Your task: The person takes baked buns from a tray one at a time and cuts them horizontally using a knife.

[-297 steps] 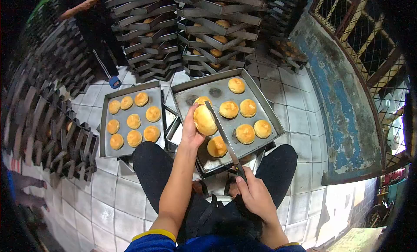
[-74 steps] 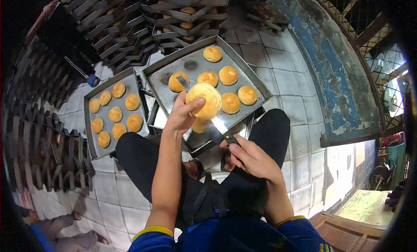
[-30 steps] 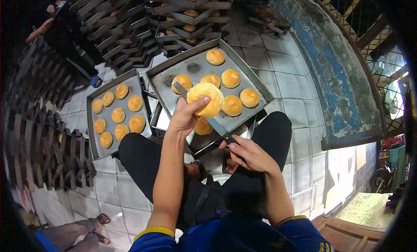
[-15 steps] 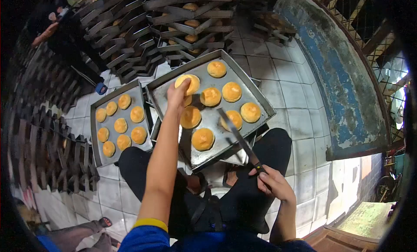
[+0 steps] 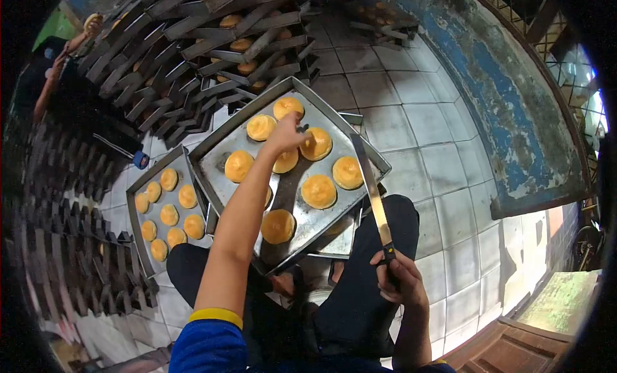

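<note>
My left hand (image 5: 287, 137) reaches over the large metal tray (image 5: 212, 155) in front of me. Its fingers are apart at the left edge of a round golden bun (image 5: 317, 145), with no bun lifted in them. Around it on the tray lie several more buns, among them one at the far corner (image 5: 288, 108) and one at the left (image 5: 239, 166); my forearm partly covers others. In my right hand (image 5: 402, 278), beside my right knee, is the black handle of a long-bladed knife (image 5: 371, 186). Its blade points up and away, past the tray's right edge.
A second tray (image 5: 143, 242) of buns stands to the left. Stacked metal trays (image 5: 212, 35) with buns rise behind. A co-worker (image 5: 83, 96) at the upper left holds a bun. A worn blue-grey panel (image 5: 475, 103) stands right of the tiled floor (image 5: 443, 180).
My left hand has let go of the bun it held above the tray and moved right to another bun. The knife has swung from over the tray to a more upright position at its right.
</note>
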Motion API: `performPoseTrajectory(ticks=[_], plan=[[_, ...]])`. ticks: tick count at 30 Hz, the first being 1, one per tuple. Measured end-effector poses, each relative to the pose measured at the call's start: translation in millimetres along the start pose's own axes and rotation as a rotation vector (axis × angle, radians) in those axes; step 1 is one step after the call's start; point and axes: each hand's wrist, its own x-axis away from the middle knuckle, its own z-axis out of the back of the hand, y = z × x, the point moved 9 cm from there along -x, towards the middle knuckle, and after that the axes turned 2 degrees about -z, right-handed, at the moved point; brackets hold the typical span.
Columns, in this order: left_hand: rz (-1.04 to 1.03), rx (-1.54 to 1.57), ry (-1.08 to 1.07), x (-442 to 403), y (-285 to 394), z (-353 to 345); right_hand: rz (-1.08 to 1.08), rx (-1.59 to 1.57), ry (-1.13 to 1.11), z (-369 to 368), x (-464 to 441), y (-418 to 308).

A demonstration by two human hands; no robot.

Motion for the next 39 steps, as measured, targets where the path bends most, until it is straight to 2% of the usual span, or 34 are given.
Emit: performPoseTrajectory(ticks=[2,3,4,6,7,8,10,11,15,17,18,20,22,25,26,27,28,29,30,32,34,36,38,39], plan=[[0.024,-0.045,0.328,-21,-16,30,-0.005,0.009,-0.015,-4,2,0],[0.033,0.14,0.204,-42,-42,19,-0.011,0.018,-0.021,-4,4,1],[0.036,0.146,0.193,-36,-27,20,-0.015,0.013,-0.01,-1,7,4],[-0.022,0.213,-0.215,-25,4,-9,0.065,0.066,-0.011,3,8,4],[0.051,0.043,-0.331,-20,-1,-23,0.075,0.054,-0.006,4,7,2],[0.051,0.036,-0.342,-17,5,-27,0.058,-0.002,-0.003,4,6,1],[0.149,-0.44,-0.426,-8,5,-34,0.037,-0.054,-0.001,5,5,0],[0.161,-0.418,-0.445,-18,-20,-48,0.036,-0.043,-0.019,2,3,-1],[0.097,-0.429,-0.336,-9,7,-42,0.055,-0.009,-0.062,1,4,1],[0.066,-0.228,-0.309,1,27,-39,0.062,-0.008,-0.067,2,4,1],[0.063,-0.231,-0.31,6,29,-43,0.07,-0.012,-0.072,1,3,1],[-0.064,-0.134,-0.076,17,47,-40,0.064,-0.026,-0.084,-1,1,-1],[-0.1,-0.108,-0.062,36,78,-35,0.057,-0.032,-0.098,-5,1,-1],[-0.106,0.136,-0.027,54,91,-25,0.129,0.025,-0.04,-13,2,-6],[-0.111,0.137,-0.018,63,94,-19,0.136,0.106,0.055,-13,3,-8],[-0.15,0.324,0.024,73,98,-8,0.144,0.185,0.15,-13,5,-10],[-0.19,0.509,0.068,86,103,7,0.149,0.192,0.141,-21,5,-12],[-0.102,0.647,-0.003,98,97,14,0.097,0.301,0.223,-22,3,-12],[-0.104,0.639,0.014,111,101,28,0.046,0.411,0.301,-24,0,-12],[-0.073,1.032,-0.013,143,104,49,0.08,0.49,0.27,-44,-9,-14],[-0.056,1.059,0.011,175,109,77,0.113,0.573,0.235,-65,-17,-16],[-0.174,1.198,0.069,202,115,105,0.163,0.694,0.174,-91,-22,-20],[-0.18,1.196,0.099,227,113,123,0.185,0.74,0.13,-114,-24,-19],[-0.166,1.311,0.202,235,101,131,0.15,0.785,0.093,-125,-25,-16]])
